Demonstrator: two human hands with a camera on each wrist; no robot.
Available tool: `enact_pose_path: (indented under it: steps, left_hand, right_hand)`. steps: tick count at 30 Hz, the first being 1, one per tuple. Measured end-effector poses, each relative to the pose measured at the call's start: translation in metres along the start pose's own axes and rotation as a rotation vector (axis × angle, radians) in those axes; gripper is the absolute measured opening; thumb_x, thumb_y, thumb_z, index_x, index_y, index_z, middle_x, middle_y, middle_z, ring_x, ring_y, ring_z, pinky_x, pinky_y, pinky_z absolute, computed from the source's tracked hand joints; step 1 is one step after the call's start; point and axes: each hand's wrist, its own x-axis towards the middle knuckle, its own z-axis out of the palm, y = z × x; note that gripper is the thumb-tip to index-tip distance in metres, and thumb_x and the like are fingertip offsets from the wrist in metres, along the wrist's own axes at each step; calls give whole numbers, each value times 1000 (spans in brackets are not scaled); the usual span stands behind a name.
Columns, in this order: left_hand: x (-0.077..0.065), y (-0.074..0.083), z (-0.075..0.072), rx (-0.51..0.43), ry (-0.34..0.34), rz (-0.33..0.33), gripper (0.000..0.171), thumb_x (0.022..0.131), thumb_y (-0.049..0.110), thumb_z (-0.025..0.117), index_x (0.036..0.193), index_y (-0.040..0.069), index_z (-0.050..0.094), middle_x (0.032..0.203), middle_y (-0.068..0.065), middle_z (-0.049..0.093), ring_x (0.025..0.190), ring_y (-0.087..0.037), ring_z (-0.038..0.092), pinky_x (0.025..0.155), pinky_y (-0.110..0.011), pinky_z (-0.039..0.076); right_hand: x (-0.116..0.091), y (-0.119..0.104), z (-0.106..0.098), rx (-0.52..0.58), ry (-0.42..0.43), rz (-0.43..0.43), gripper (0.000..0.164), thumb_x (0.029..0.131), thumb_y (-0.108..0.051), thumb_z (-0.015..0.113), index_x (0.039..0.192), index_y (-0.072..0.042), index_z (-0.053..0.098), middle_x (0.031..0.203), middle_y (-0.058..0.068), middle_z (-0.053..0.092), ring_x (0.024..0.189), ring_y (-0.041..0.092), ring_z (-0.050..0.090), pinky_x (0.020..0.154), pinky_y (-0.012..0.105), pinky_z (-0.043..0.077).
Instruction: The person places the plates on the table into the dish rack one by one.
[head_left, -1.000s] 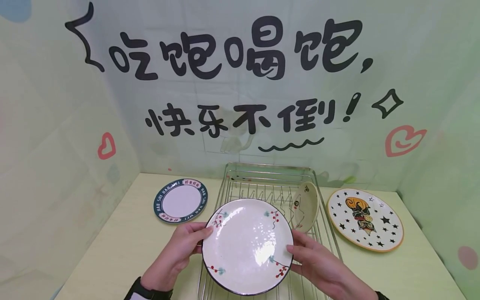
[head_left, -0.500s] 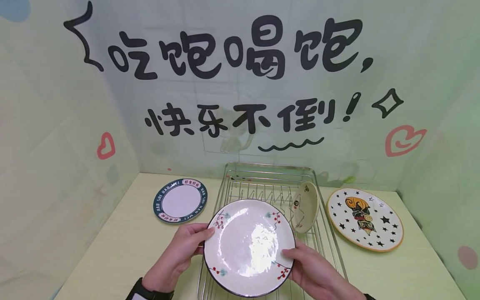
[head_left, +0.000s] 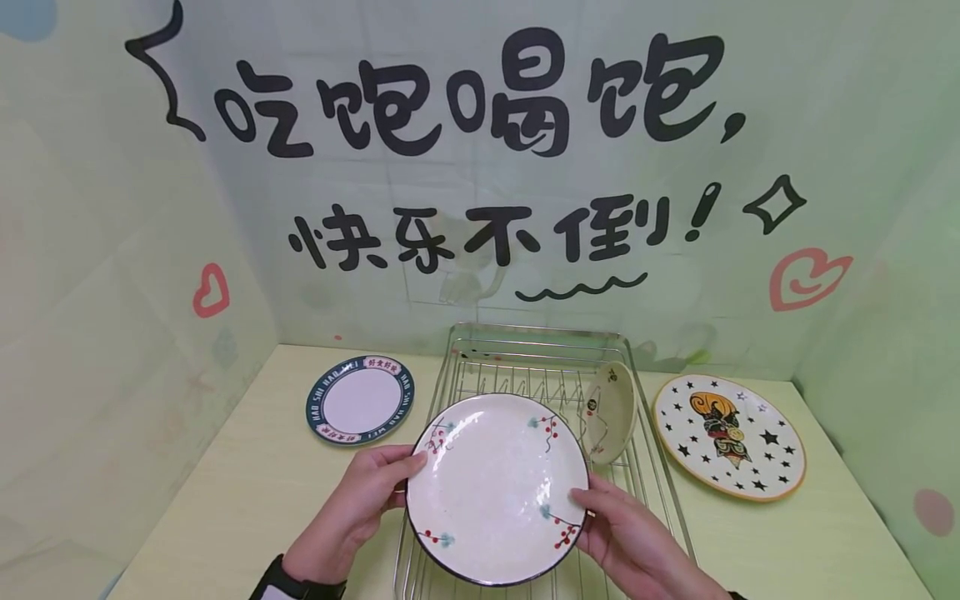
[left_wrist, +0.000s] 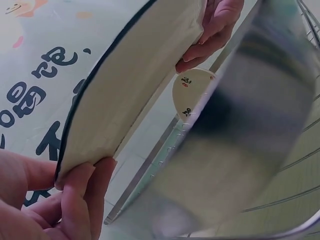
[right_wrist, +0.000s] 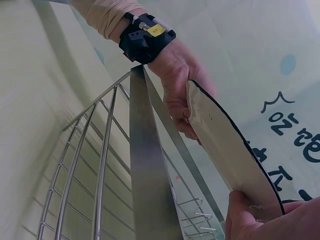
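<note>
A round white plate (head_left: 495, 492) with a dark rim and red-berry sprigs is held up over the wire dish rack (head_left: 465, 367), tilted so its face shows in the head view. My left hand (head_left: 367, 496) pinches its left edge, thumb on the face and fingers behind. On the opposite edge, my right hand (head_left: 622, 521) grips it the same way. Both wrist views show the plate's pale underside (left_wrist: 130, 85), with fingertips pressed against it. Behind the plate, a cream bowl (head_left: 611, 412) stands on its side at the rack's right. The plate hides the middle of the rack.
A blue-rimmed plate (head_left: 362, 400) lies on the table left of the rack. To the right lies an orange-rimmed plate (head_left: 729, 437) with stars and a cartoon figure. A printed cloth backdrop (head_left: 480, 167) rises behind the table (head_left: 225, 500), with side panels on both sides.
The plate's tilt has shifted slightly, and the glare on its face has shrunk. My right hand has moved a little on its edge. Both hands keep their hold.
</note>
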Motion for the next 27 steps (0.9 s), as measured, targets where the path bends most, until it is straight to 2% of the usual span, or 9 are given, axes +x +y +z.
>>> enact_pose_path:
  steps: [10, 17, 23, 27]
  left_hand:
    - [-1, -4, -4, 19, -84, -5, 39, 90, 16, 64, 118, -11, 59, 82, -1, 70, 61, -8, 62, 54, -19, 51]
    - [-1, -4, -6, 13, -155, -23, 42, 91, 26, 63, 114, -9, 61, 80, 0, 68, 66, -9, 62, 57, -19, 52]
    - [-3, -3, -10, -14, -233, -27, 36, 94, 35, 56, 96, 1, 67, 76, 2, 65, 68, -9, 62, 63, -24, 55]
    - [-5, -4, -12, -12, -279, -12, 38, 95, 34, 54, 100, -1, 67, 78, 2, 66, 71, -8, 63, 64, -22, 55]
  right_hand:
    - [-1, 5, -1, -35, 19, -20, 66, 98, -10, 43, 150, 0, 3, 122, 5, 56, 111, 13, 57, 97, 30, 47]
    - [-6, 2, -3, -63, 80, -33, 64, 97, -11, 45, 148, 4, 9, 116, 5, 59, 104, 11, 60, 93, 30, 50]
    - [-9, 0, -6, -82, 24, -40, 62, 99, -12, 43, 147, 7, 8, 117, 5, 59, 103, 12, 61, 91, 30, 51]
    - [-10, 1, -8, -71, 29, -32, 61, 99, -12, 42, 146, 7, 9, 115, 5, 59, 101, 11, 61, 88, 29, 53]
